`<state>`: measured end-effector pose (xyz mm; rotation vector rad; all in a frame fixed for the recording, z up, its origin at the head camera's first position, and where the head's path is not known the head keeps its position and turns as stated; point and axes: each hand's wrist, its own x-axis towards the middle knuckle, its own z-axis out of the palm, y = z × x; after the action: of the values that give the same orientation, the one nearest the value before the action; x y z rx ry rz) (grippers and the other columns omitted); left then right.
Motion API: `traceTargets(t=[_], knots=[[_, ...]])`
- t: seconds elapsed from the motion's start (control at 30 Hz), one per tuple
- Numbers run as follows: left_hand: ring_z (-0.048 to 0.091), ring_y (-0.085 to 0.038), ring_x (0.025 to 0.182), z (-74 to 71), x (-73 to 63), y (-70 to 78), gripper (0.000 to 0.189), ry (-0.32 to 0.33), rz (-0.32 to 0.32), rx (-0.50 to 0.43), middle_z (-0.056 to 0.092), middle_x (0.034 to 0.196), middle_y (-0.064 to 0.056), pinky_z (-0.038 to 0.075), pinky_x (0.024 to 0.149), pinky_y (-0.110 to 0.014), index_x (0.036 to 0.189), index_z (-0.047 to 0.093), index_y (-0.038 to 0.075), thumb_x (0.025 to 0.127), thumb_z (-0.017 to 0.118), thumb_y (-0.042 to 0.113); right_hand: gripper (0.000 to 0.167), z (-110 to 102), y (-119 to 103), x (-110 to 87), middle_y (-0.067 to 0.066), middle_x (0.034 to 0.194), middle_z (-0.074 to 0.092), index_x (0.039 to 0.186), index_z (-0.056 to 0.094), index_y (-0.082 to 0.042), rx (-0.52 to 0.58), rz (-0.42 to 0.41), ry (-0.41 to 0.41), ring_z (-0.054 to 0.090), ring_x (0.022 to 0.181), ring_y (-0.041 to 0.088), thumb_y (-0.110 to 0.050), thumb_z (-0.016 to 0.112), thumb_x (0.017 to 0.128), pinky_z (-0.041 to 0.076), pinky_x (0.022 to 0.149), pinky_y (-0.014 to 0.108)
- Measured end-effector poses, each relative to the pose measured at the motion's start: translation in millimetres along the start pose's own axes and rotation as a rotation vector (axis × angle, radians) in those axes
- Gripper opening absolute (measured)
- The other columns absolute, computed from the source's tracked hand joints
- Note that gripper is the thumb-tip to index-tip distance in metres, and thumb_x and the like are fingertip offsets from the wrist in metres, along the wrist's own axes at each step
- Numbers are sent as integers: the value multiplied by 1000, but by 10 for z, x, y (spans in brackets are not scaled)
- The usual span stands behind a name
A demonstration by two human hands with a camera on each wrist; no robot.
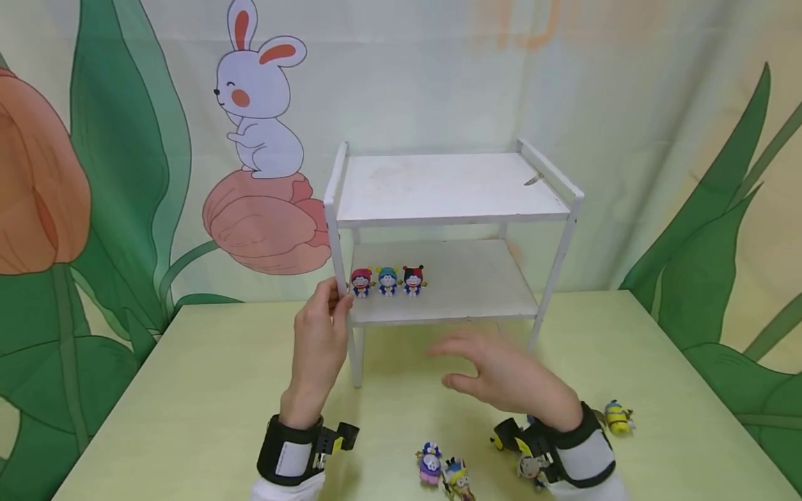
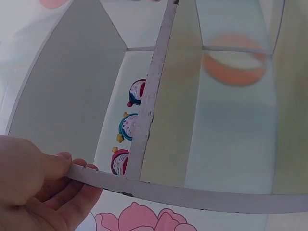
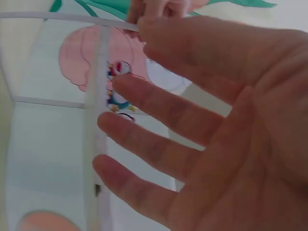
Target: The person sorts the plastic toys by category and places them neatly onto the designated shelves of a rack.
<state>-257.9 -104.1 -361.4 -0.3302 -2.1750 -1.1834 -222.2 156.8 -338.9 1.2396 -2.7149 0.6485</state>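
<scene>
Grips the near-left post [image 1: 336, 243] of the white rack [image 1: 432, 188] with the left hand [image 1: 318, 335], pinching it between thumb and curled fingers; shows this hold clearly in the left wrist view, only partly in the head view. Holds nothing in the right hand [image 1: 501, 372], raised on the near side of the lower shelf [image 1: 473, 285], well open; reveals its palm and spread fingers only in the right wrist view. Carries three figurines at the left end of that shelf, left to right: red-hatted [image 1: 360, 282], teal-hatted [image 1: 388, 281], black-and-red-hatted [image 1: 413, 280]; shows just their heads past the shelf edge in the left wrist view. Bears a small dark mark [image 1: 533, 179] on the upper shelf, right side. Includes, in the head view alone, loose figures on the tabletop [image 1: 207, 390]: purple [image 1: 429, 465] and yellow-faced [image 1: 459, 480] ones near the middle, another yellow one [image 1: 618, 417] farther right.
</scene>
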Motion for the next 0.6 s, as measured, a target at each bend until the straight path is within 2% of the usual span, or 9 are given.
traceTargets(t=[0.17,0.37,0.6], knots=[[64,-28,86,7,7,14,28,3,5,6,65,100,-20,56,77,-41,120,56,-9,94,61,1,38,102,20,-53,2,124,63,127,63,-12,18,0,-97,57,117,22,-18,72,90,45,99,40],[64,-29,85,5,2,14,27,7,4,12,65,100,-20,56,77,-42,119,56,-9,94,62,1,36,198,-25,7,1,124,63,125,65,-12,-15,3,-193,57,117,21,-20,72,91,44,99,38],[63,-28,85,13,1,0,28,6,6,5,65,100,-19,56,77,-41,120,56,-8,94,62,0,29,346,-82,102,-1,116,67,117,69,-11,4,-56,-225,60,110,15,-15,73,89,46,96,32]])
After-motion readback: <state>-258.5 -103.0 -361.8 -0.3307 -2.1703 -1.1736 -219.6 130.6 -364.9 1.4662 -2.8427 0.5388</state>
